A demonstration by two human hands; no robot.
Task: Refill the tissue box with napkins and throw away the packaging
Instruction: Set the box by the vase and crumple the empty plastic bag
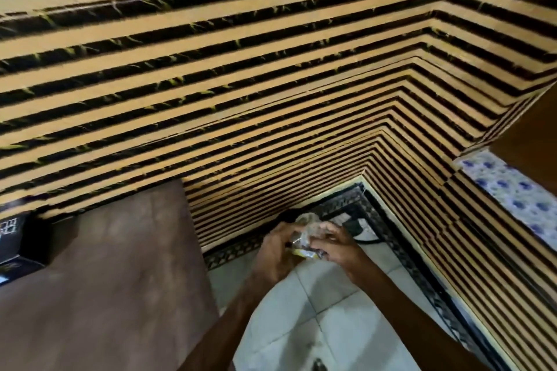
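From the head camera, the left hand (278,245) and right hand (337,242) meet over the pale tiled floor (316,310), both curled shut around a crumpled clear plastic packaging (307,235) pinched between their fingers. The wrapper bulges just above the knuckles, a yellow edge showing below. Left of the left hand lies a brown counter (114,280); beyond both hands rises a striped wall (271,99).

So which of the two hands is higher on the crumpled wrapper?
The right hand, fingers over the clear top of the wrapper. The left hand grips lower, by its yellow edge.
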